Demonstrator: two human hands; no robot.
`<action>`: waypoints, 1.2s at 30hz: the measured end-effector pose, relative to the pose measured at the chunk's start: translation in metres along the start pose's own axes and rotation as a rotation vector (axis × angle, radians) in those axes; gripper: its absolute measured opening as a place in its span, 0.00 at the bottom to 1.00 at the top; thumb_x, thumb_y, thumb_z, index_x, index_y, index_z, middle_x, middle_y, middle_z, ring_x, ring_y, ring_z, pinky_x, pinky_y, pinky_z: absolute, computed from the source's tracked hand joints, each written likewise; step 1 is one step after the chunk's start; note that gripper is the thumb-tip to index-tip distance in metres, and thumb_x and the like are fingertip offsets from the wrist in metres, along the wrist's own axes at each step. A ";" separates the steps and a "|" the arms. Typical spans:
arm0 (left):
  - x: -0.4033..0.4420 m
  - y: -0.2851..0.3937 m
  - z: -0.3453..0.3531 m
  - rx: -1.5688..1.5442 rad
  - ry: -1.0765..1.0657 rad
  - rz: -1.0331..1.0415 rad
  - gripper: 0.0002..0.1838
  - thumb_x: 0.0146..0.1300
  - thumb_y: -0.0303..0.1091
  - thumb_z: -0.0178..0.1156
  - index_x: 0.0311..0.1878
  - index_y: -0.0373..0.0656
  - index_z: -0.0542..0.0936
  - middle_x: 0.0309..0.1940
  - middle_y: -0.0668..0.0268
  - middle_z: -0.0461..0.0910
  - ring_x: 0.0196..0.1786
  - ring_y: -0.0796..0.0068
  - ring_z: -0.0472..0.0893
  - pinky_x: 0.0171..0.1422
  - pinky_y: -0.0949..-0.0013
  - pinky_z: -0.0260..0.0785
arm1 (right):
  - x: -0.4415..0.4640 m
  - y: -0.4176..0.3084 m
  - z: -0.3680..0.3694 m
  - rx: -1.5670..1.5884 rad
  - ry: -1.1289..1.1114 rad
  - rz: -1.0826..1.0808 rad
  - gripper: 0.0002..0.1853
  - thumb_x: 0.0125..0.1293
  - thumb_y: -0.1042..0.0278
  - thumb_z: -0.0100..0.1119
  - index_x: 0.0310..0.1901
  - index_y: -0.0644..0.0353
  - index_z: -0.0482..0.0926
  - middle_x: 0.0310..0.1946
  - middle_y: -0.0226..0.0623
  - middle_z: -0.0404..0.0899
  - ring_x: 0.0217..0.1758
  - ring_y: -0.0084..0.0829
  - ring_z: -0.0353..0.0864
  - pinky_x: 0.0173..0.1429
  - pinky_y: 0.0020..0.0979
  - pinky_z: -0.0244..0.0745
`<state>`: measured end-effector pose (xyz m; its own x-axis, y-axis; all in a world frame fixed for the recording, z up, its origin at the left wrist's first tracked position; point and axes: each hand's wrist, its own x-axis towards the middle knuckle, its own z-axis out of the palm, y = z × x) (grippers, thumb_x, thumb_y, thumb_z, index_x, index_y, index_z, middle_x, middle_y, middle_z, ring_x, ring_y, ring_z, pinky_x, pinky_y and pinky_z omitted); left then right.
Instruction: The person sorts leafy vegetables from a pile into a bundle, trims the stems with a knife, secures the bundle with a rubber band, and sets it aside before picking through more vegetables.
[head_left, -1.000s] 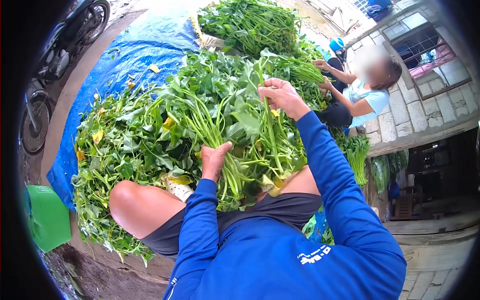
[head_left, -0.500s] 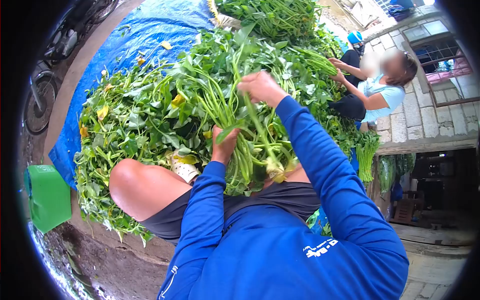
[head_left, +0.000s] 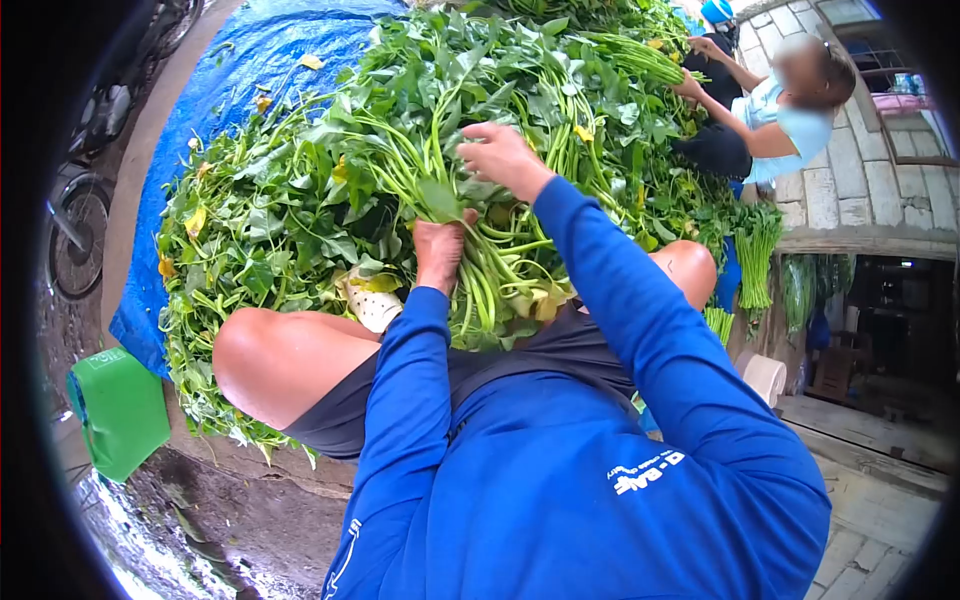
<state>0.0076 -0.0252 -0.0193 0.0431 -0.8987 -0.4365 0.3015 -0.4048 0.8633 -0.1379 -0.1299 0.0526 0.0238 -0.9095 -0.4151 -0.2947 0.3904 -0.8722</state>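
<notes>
My left hand [head_left: 438,250] is wrapped around a bunch of leafy green stalks [head_left: 482,285], which look like water spinach. The pale cut stems point down toward my lap and the leaves spread away from me. Above and to the right of that fist, my right hand [head_left: 503,160] has its fingers stretched apart over the heap, with nothing visible in it. A large pile of the same greens [head_left: 270,225], with some yellow leaves, spreads in front of my knees.
Blue tarp [head_left: 255,75] lies beneath the pile. At the right, another person [head_left: 785,125] holds a bunch of stalks [head_left: 640,58]. A green container [head_left: 125,415] stands at the lower left, near a motorcycle wheel [head_left: 80,235]. Tied greens [head_left: 757,262] stand by the wall.
The long stalk that was in my right hand is gone from it, and its fingers have opened. My left hand still holds the bunch. The whole view has shifted slightly.
</notes>
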 end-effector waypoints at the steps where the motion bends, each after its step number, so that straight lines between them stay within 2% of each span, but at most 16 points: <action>1: 0.005 -0.007 -0.004 -0.025 -0.010 0.018 0.11 0.60 0.30 0.77 0.44 0.40 0.87 0.38 0.68 0.88 0.39 0.75 0.84 0.47 0.66 0.77 | -0.010 -0.007 -0.020 -0.348 0.024 -0.103 0.26 0.66 0.64 0.72 0.64 0.67 0.87 0.47 0.39 0.91 0.45 0.28 0.88 0.50 0.35 0.85; 4: -0.003 0.009 0.001 -0.083 0.013 0.117 0.11 0.61 0.30 0.78 0.44 0.39 0.88 0.39 0.68 0.88 0.39 0.76 0.84 0.47 0.66 0.77 | -0.077 -0.006 -0.032 -0.483 -0.304 -0.191 0.21 0.67 0.57 0.73 0.54 0.65 0.91 0.45 0.39 0.90 0.47 0.32 0.89 0.55 0.36 0.85; 6: 0.007 -0.004 0.000 -0.161 -0.022 0.044 0.10 0.63 0.28 0.77 0.45 0.38 0.88 0.40 0.68 0.87 0.41 0.76 0.84 0.50 0.67 0.77 | -0.126 0.002 -0.009 -0.683 -0.167 -0.356 0.20 0.67 0.57 0.75 0.53 0.64 0.91 0.45 0.41 0.89 0.51 0.38 0.89 0.59 0.39 0.84; 7: 0.007 -0.002 0.001 -0.193 -0.051 0.011 0.10 0.64 0.28 0.77 0.45 0.38 0.88 0.40 0.69 0.87 0.42 0.77 0.84 0.51 0.67 0.77 | -0.132 0.014 -0.004 -0.572 -0.109 -0.390 0.19 0.67 0.57 0.77 0.51 0.64 0.91 0.45 0.43 0.87 0.54 0.44 0.88 0.62 0.42 0.82; 8: 0.006 -0.002 0.001 -0.224 -0.071 -0.024 0.09 0.64 0.27 0.77 0.45 0.38 0.88 0.40 0.69 0.86 0.42 0.77 0.84 0.51 0.67 0.76 | -0.133 0.022 -0.002 -0.515 -0.057 -0.484 0.15 0.71 0.60 0.75 0.49 0.65 0.91 0.44 0.41 0.89 0.51 0.39 0.89 0.58 0.40 0.82; 10: 0.007 0.001 -0.006 -0.078 -0.077 0.239 0.08 0.67 0.28 0.76 0.45 0.37 0.89 0.40 0.70 0.87 0.42 0.77 0.84 0.51 0.66 0.77 | -0.146 0.031 -0.002 -0.127 -0.052 -0.460 0.10 0.74 0.68 0.73 0.49 0.65 0.91 0.42 0.38 0.90 0.47 0.29 0.88 0.55 0.35 0.82; 11: -0.003 0.020 -0.004 -0.164 -0.062 0.145 0.07 0.67 0.28 0.75 0.44 0.36 0.89 0.39 0.70 0.87 0.41 0.77 0.84 0.50 0.67 0.78 | -0.162 0.015 -0.007 -0.127 -0.065 -0.320 0.08 0.77 0.72 0.71 0.50 0.66 0.92 0.42 0.34 0.92 0.46 0.22 0.87 0.55 0.30 0.82; 12: -0.012 0.040 0.003 -0.251 -0.052 0.052 0.07 0.67 0.29 0.75 0.43 0.36 0.88 0.37 0.69 0.88 0.39 0.78 0.85 0.49 0.68 0.78 | -0.170 0.023 -0.006 0.122 -0.119 -0.208 0.09 0.78 0.71 0.71 0.51 0.68 0.92 0.46 0.33 0.94 0.49 0.20 0.88 0.57 0.27 0.83; 16: -0.014 0.053 0.002 -0.252 -0.171 -0.078 0.07 0.67 0.28 0.72 0.43 0.35 0.88 0.34 0.67 0.88 0.32 0.76 0.87 0.38 0.70 0.80 | -0.195 0.030 -0.019 0.393 -0.057 -0.267 0.10 0.80 0.68 0.71 0.53 0.66 0.93 0.51 0.35 0.94 0.54 0.21 0.89 0.61 0.27 0.84; 20: -0.028 0.072 0.015 -0.230 -0.144 -0.005 0.11 0.67 0.29 0.71 0.49 0.34 0.85 0.33 0.62 0.87 0.28 0.71 0.87 0.33 0.68 0.82 | -0.211 0.027 -0.027 0.552 -0.046 -0.277 0.12 0.84 0.64 0.67 0.55 0.63 0.91 0.52 0.38 0.93 0.53 0.27 0.92 0.62 0.33 0.87; 23: -0.036 0.090 0.013 -0.271 -0.183 -0.014 0.11 0.67 0.30 0.70 0.47 0.34 0.84 0.32 0.59 0.87 0.29 0.67 0.89 0.34 0.65 0.85 | -0.217 0.032 -0.048 1.042 -0.220 -0.093 0.13 0.86 0.59 0.63 0.55 0.60 0.88 0.48 0.35 0.92 0.50 0.28 0.91 0.58 0.33 0.88; 26: -0.027 0.098 -0.003 -0.341 -0.199 0.008 0.13 0.68 0.31 0.69 0.50 0.33 0.82 0.32 0.57 0.86 0.29 0.63 0.89 0.35 0.63 0.87 | -0.216 0.032 -0.069 0.954 -0.215 0.139 0.14 0.87 0.55 0.60 0.55 0.58 0.85 0.44 0.32 0.90 0.47 0.27 0.90 0.53 0.32 0.88; 30: -0.023 0.102 -0.010 -0.226 -0.109 0.114 0.15 0.66 0.26 0.69 0.54 0.33 0.82 0.38 0.61 0.86 0.32 0.68 0.88 0.36 0.64 0.87 | -0.218 0.004 -0.058 0.648 -0.167 0.040 0.12 0.87 0.61 0.60 0.55 0.60 0.86 0.39 0.29 0.87 0.39 0.19 0.87 0.45 0.27 0.84; 31: -0.022 0.105 -0.006 -0.218 -0.073 0.134 0.15 0.66 0.25 0.69 0.55 0.33 0.82 0.38 0.61 0.86 0.32 0.68 0.88 0.36 0.64 0.86 | -0.214 -0.007 -0.047 0.317 -0.104 -0.075 0.13 0.87 0.59 0.60 0.53 0.61 0.85 0.36 0.26 0.84 0.37 0.22 0.86 0.42 0.29 0.82; 33: -0.023 0.108 0.002 -0.202 -0.002 0.162 0.16 0.66 0.23 0.69 0.56 0.34 0.82 0.38 0.63 0.86 0.31 0.70 0.87 0.36 0.65 0.84 | -0.216 -0.031 -0.023 -0.279 -0.050 -0.232 0.13 0.81 0.60 0.65 0.46 0.62 0.87 0.32 0.40 0.86 0.34 0.37 0.88 0.41 0.40 0.82; 36: -0.025 0.110 0.001 -0.146 0.050 0.224 0.18 0.65 0.19 0.69 0.58 0.36 0.81 0.38 0.64 0.86 0.31 0.71 0.86 0.36 0.66 0.84 | -0.228 -0.040 -0.011 -0.587 -0.139 -0.283 0.10 0.74 0.63 0.68 0.42 0.62 0.88 0.30 0.50 0.85 0.36 0.50 0.89 0.43 0.50 0.83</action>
<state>0.0393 -0.0473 0.0871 0.1704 -0.9520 -0.2543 0.4128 -0.1654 0.8957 -0.1421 0.0599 0.1849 0.2885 -0.9231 -0.2543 -0.7289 -0.0395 -0.6835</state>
